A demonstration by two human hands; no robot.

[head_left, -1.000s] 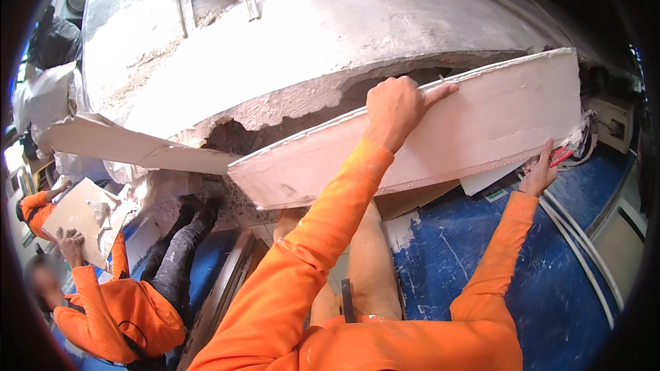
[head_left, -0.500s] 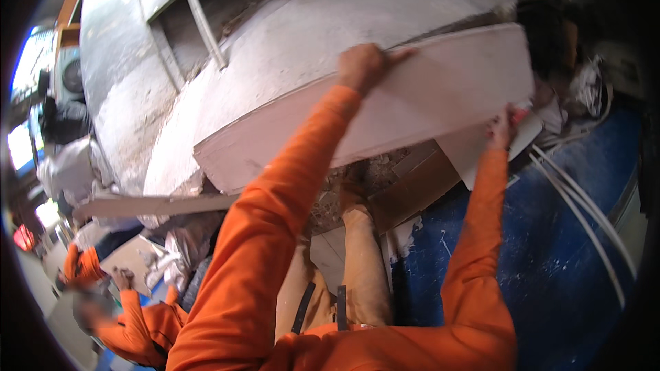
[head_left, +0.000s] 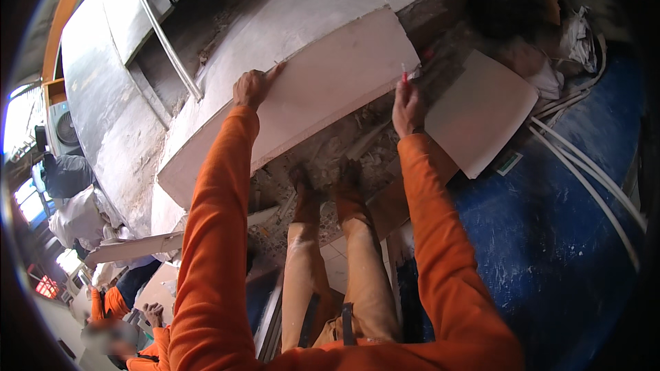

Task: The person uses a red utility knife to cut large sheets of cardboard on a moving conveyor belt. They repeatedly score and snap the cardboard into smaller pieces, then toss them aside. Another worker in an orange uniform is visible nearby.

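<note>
The legs (head_left: 368,254) are below the slanting board (head_left: 330,82). The left hand (head_left: 250,89) grips its upper edge; the right hand (head_left: 408,108) is closed around a red tool (head_left: 405,76) near its right end. Right of the board lies a panel (head_left: 479,118).

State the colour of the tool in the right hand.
The tool is red, with a pale tip; clearest in the head view.

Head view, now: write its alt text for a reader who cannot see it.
A long pale board slants across the view, the left hand gripping its upper edge and the right hand holding a red tool near the board's right end. Another board lies to the right; co-workers in orange are at lower left.
</note>
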